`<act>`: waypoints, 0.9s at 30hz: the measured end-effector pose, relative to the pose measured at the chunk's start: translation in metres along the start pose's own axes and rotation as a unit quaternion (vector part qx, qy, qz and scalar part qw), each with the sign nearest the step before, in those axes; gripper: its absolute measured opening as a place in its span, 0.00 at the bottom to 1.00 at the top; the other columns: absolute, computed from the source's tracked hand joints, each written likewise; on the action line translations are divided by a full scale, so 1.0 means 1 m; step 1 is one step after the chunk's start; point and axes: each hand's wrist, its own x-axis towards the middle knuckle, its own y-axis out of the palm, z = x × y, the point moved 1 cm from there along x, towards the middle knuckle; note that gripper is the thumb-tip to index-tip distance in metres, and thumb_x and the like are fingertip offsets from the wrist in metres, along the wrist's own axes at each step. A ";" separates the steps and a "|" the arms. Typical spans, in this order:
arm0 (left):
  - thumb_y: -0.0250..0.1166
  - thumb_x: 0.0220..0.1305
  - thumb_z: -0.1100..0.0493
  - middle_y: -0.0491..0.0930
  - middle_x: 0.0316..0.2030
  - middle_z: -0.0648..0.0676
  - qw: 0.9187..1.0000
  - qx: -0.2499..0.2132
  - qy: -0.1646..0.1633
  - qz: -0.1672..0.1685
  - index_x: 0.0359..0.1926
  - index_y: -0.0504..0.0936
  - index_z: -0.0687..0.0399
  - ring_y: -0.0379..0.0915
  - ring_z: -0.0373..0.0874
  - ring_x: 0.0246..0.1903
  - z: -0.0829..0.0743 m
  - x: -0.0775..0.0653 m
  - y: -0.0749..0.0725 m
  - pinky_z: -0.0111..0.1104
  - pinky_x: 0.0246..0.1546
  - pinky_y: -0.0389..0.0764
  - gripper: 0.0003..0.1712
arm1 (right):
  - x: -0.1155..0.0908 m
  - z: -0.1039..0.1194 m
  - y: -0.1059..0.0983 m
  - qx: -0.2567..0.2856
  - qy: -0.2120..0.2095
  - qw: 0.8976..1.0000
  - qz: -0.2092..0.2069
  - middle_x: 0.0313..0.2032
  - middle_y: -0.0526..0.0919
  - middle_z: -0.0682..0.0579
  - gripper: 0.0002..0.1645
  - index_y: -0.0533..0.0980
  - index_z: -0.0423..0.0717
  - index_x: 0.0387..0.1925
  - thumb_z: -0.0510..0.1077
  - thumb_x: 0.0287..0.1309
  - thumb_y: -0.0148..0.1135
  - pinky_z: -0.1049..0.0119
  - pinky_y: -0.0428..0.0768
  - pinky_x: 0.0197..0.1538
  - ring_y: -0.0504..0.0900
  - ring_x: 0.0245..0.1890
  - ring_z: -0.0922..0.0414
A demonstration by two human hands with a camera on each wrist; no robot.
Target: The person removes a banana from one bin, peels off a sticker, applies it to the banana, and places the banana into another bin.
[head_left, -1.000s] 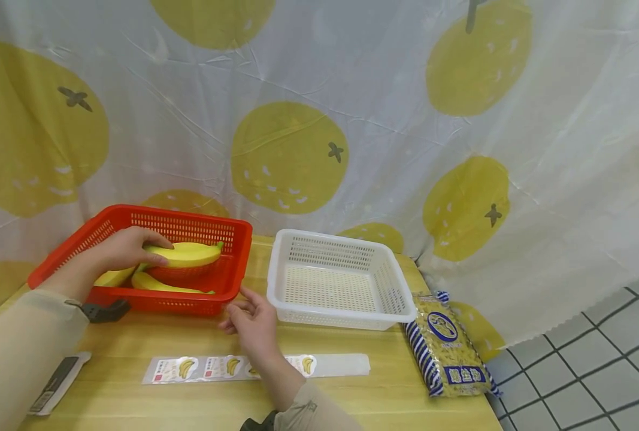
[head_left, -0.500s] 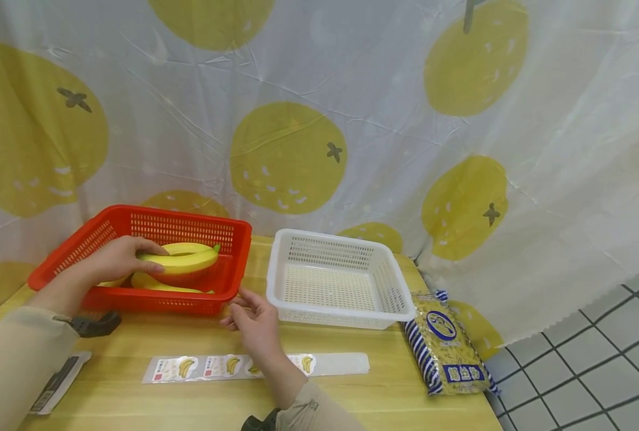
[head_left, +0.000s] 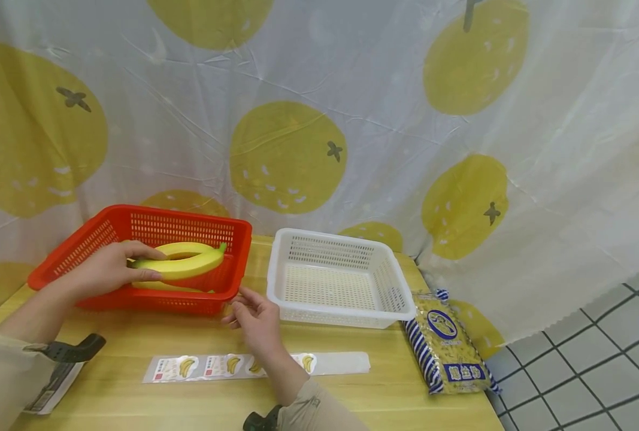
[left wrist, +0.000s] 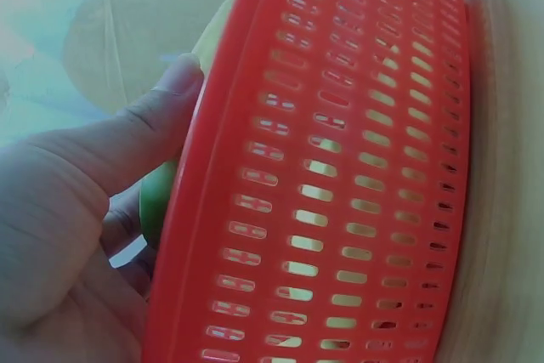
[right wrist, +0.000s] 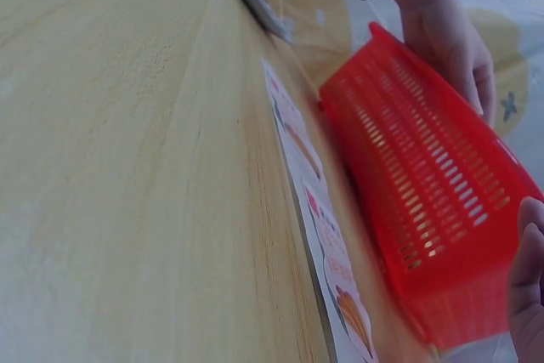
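In the head view my left hand [head_left: 111,266] reaches over the front rim of a red plastic basket [head_left: 163,304]. Its thumb and fingers grip one end of a yellow banana [head_left: 190,264], whose green tip points right. Behind that lies another banana [head_left: 181,248], and a further banana [head_left: 165,287] lies low by the front wall, mostly hidden. The left wrist view shows a bit of the banana's green end [left wrist: 155,201] beside my fingers. My right hand [head_left: 257,320] rests at the basket's front right corner, fingers loosely bent against it.
A white plastic basket [head_left: 341,320] stands right of the red one. A strip of banana stickers [head_left: 222,366] lies in front on the wooden table [head_left: 200,407]. Bagged noodles [head_left: 451,347] lie at the right edge; a dark-and-white packet [head_left: 55,386] at the left. A patterned curtain [head_left: 368,173] hangs behind.
My left hand has shifted from the rear banana to the nearer one, moving slightly left and toward me, and has raised that banana a little. My right hand has stayed at the corner.
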 end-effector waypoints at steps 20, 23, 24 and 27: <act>0.83 0.50 0.56 0.80 0.46 0.31 0.991 -0.023 0.095 -0.093 0.52 0.88 0.37 0.70 0.24 0.42 -0.010 -0.070 0.008 0.19 0.37 0.69 0.27 | -0.003 -0.002 -0.016 -0.027 -0.007 0.994 0.109 0.60 0.80 0.34 0.31 0.70 0.41 0.72 0.27 0.69 0.50 0.74 0.83 0.38 0.91 0.38 0.49; 0.83 0.48 0.58 0.80 0.47 0.33 0.988 -0.015 0.121 -0.091 0.53 0.87 0.37 0.70 0.22 0.45 -0.011 -0.085 0.010 0.20 0.37 0.68 0.28 | -0.002 0.000 -0.023 -0.025 -0.010 0.989 0.143 0.62 0.77 0.31 0.33 0.69 0.42 0.72 0.26 0.69 0.48 0.73 0.83 0.40 0.86 0.46 0.32; 0.83 0.48 0.59 0.80 0.47 0.34 0.988 -0.015 0.125 -0.087 0.53 0.87 0.36 0.71 0.23 0.45 -0.011 -0.089 0.010 0.20 0.37 0.69 0.28 | -0.001 0.001 -0.025 -0.025 -0.009 0.988 0.153 0.63 0.77 0.31 0.33 0.69 0.42 0.73 0.25 0.68 0.46 0.73 0.83 0.40 0.84 0.48 0.29; 0.81 0.51 0.60 0.80 0.49 0.35 0.989 -0.036 0.133 -0.050 0.53 0.87 0.37 0.72 0.26 0.43 -0.010 -0.096 0.012 0.23 0.35 0.71 0.27 | 0.000 0.005 -0.031 -0.040 -0.009 0.984 0.172 0.64 0.78 0.34 0.34 0.70 0.43 0.72 0.24 0.67 0.44 0.71 0.84 0.41 0.87 0.44 0.34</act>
